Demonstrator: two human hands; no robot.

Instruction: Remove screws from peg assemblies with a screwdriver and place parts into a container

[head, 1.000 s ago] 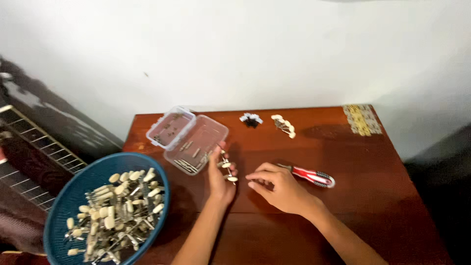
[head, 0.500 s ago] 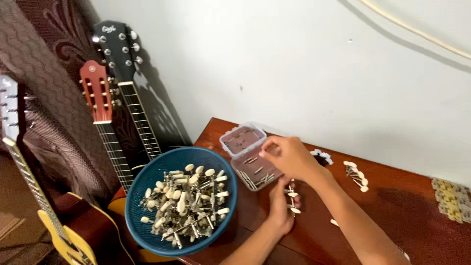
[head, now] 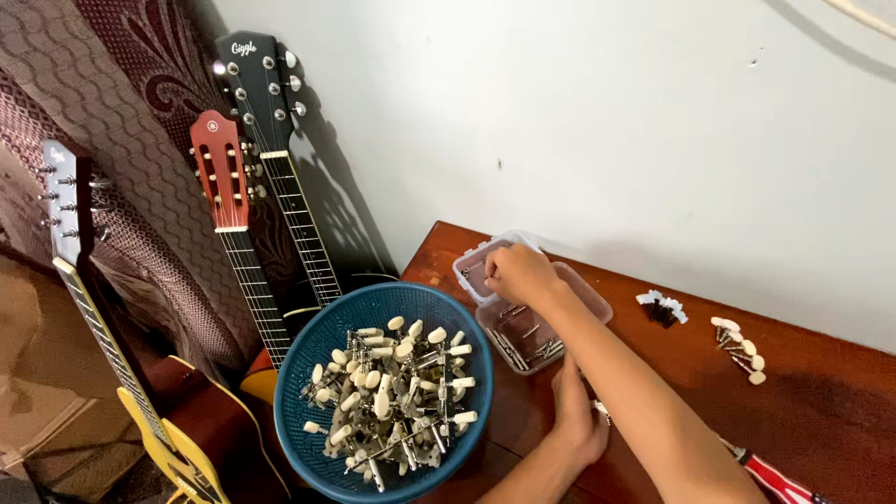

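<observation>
1. Fingers [head: 493, 269] of your right hand [head: 519, 273] curl down into the clear box [head: 597, 301] at the table's [head: 821, 411] back-left corner. Their tips are hidden behind the knuckles, so it cannot be told whether they pinch anything or are bare.
2. Your left hand [head: 581, 420] lies palm-down on the table just in front of the box. Its fingers are loosely bent and their tips are out of sight, so whether they are closed on anything cannot be told. A small pale part [head: 603, 408] shows at the hand's right edge.
3. The box stands open with its lid folded back toward the wall. Thin metal pins [head: 528, 342] lie loose in the near half. Your right hand is over the far half, by the hinge.
4. The step in hand looks like picking through the box for one small piece, with the left hand resting beside it.
5. Pins this thin call for a tight fingertip pinch and a straight lift clear of the box wall. The light box may slide, so a steadying left hand would help.
6. A blue bowl [head: 308, 359] heaped with cream-knobbed tuning pegs [head: 392, 401] sits just left of the box, touching or nearly touching it.
7. Farther right on the table lie a cluster of black bits [head: 661, 309], a few more pegs [head: 739, 348] and, at the bottom edge, a red-and-white tool [head: 777, 478].
8. Three guitars [head: 271, 187] lean by the wall at left.
</observation>
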